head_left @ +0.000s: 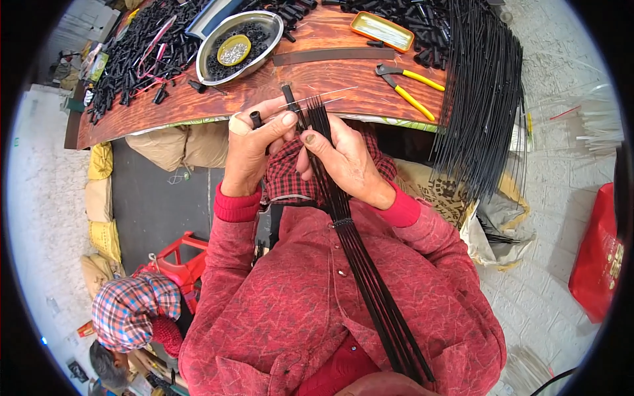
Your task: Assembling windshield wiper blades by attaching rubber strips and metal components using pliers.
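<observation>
My left hand [254, 142], fingers curled, grips a short black plastic tube [255, 119] between thumb and fingers. A second black tube [288, 94] stands at its fingertips, beside thin silvery wires [333, 90] that cross there. My right hand [347, 162] is closed round the upper part of a bundle of thin black ribs [376, 290], which look like umbrella ribs. Their tips fan out slightly above my fingers, against the second tube and wires. The bundle runs down across my red jacket, with a dark band of joints partway along. My right fingertips are partly hidden behind it.
On the wood-patterned table [317, 72] lie yellow-handled pliers [409, 89], a metal bowl [201, 66] of black parts with a yellow dish [234, 51] inside, and an orange-rimmed tray [356, 30]. Black ribs [482, 99] hang off the right edge. Another person [135, 310] sits lower left.
</observation>
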Available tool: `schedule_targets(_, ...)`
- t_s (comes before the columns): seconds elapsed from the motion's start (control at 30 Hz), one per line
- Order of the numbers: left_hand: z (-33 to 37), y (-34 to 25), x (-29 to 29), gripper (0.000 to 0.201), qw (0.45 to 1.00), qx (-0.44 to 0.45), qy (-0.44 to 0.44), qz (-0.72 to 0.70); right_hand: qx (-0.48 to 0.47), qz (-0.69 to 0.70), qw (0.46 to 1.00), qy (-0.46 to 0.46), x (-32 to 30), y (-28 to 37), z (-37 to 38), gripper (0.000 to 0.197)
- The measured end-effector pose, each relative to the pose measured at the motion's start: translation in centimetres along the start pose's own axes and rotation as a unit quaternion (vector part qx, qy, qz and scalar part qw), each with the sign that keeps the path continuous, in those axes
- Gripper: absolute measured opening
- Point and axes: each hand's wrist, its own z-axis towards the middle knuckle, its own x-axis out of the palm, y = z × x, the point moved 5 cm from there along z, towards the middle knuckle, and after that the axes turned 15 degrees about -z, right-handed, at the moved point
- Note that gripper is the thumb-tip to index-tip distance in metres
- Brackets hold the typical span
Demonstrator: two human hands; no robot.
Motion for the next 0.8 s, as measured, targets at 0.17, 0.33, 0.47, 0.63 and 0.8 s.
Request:
schedule_targets(0.17,0.0,-0.2,0.0,0.039,1.000,0.018,0.004,0.000,-0.013,-0.049,0.999,0.017,0.0,0.8,0.1,0.034)
schedule_targets(0.33,0.1,0.2,-0.5,0.039,1.000,0.018,0.007,-0.008,-0.009,-0.080,0.996,0.029,-0.3,1.1,0.3,0.035)
schedule_targets(0.47,0.1,0.5,-0.3,0.039,0.999,0.009,0.018,-0.029,0.020,0.034,0.996,0.084,-0.2,-0.5,0.9,0.034)
schedule_targets(0.63,0.4,0.9,-0.2,0.040,0.998,-0.014,0.037,-0.053,0.045,0.113,0.986,0.116,-0.1,-0.8,0.8,0.035)
schedule_targets(0.8,0.6,0.9,-0.2,0.039,0.998,-0.050,0.039,-0.026,0.072,0.052,0.992,0.091,-0.1,-1.3,0.6,0.033)
